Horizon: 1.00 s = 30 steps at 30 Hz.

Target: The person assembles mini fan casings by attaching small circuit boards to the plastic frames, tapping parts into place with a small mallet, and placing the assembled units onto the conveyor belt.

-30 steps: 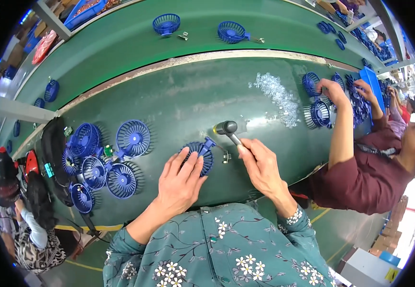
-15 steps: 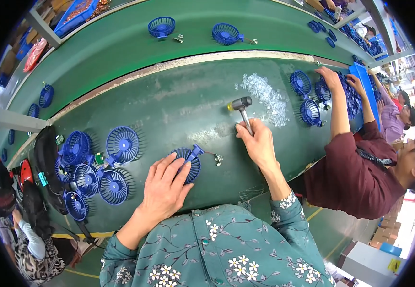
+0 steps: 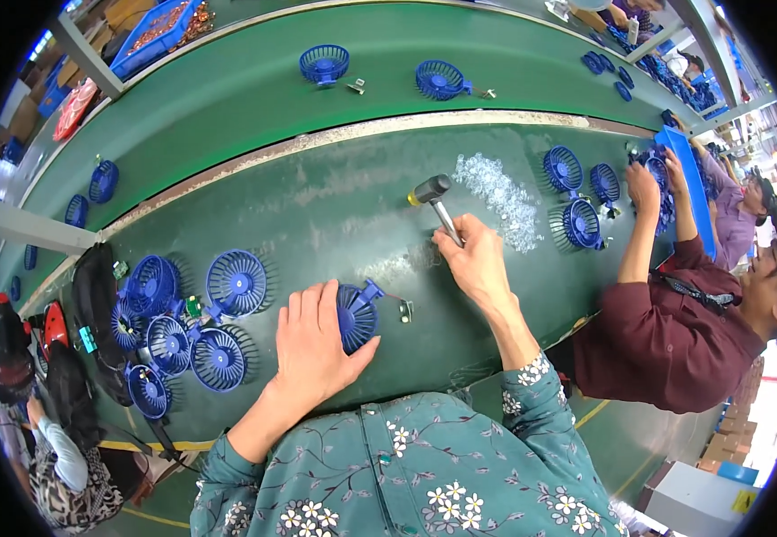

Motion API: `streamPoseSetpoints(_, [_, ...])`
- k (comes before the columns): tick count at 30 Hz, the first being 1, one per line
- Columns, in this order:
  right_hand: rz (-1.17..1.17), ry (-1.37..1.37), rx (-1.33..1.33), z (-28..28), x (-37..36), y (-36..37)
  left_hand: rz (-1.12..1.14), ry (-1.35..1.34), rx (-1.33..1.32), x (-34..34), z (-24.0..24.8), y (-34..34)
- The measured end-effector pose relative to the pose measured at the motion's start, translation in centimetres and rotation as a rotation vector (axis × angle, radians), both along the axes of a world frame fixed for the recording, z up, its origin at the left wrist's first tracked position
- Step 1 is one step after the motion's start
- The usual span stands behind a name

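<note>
Head view, hammer [image 3: 430,189] held, tray [image 3: 157,52] of coppery parts [image 3: 159,27]

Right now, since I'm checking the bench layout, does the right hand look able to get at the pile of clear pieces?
Probably yes: the pile of clear pieces lies just beyond the right hand with nothing standing between, though the hammer it grips may need setting down.

Your left hand [image 3: 312,336] covers the left side of the blue fan housing [image 3: 359,315]; grip underneath unclear. Your right hand [image 3: 478,259] hides the hammer [image 3: 433,190]'s handle end. Clear pieces [image 3: 500,201] too small to tell shapes; same for the wired part [image 3: 406,311]'s details. Co-worker's hands [image 3: 646,190] mask whatever they're handling. Your floral shirt [image 3: 379,483] runs off the lower edge.
</note>
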State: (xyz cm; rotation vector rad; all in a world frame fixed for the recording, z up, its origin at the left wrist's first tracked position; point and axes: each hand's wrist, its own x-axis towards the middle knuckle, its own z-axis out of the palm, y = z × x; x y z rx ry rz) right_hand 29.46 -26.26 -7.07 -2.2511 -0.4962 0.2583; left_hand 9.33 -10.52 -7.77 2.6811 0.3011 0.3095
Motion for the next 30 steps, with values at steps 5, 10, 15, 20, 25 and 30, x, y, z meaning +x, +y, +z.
streamPoseSetpoints(5, [0.022, 0.805, 0.520, 2.0, -2.3, -0.7, -0.081, -0.098, -0.217, 0.1, 0.4, 1.0])
streamPoseSetpoints(10, [0.154, 1.139, 0.682, 0.8, -3.0, -1.1, -0.200, -0.175, -0.404, 0.3, 1.3, 0.9])
streamPoseSetpoints(15, [0.267, 1.331, 0.741, -0.2, -3.4, -1.0, -0.236, -0.164, -0.412, 0.3, 1.6, 0.8])
streamPoseSetpoints(20, [0.260, 1.325, 0.719, 0.0, -4.0, -0.5, -0.242, -0.125, -0.452, 0.2, 1.7, 0.9])
streamPoseSetpoints(25, [0.230, 1.342, 0.758, -0.3, -4.1, -0.5, -0.236, -0.103, -0.502, 0.4, 1.5, 1.0])
streamPoseSetpoints(30, [0.172, 1.231, 0.712, -0.4, -4.3, 0.1, -0.210, -0.054, -0.596, 0.4, 1.1, 1.0])
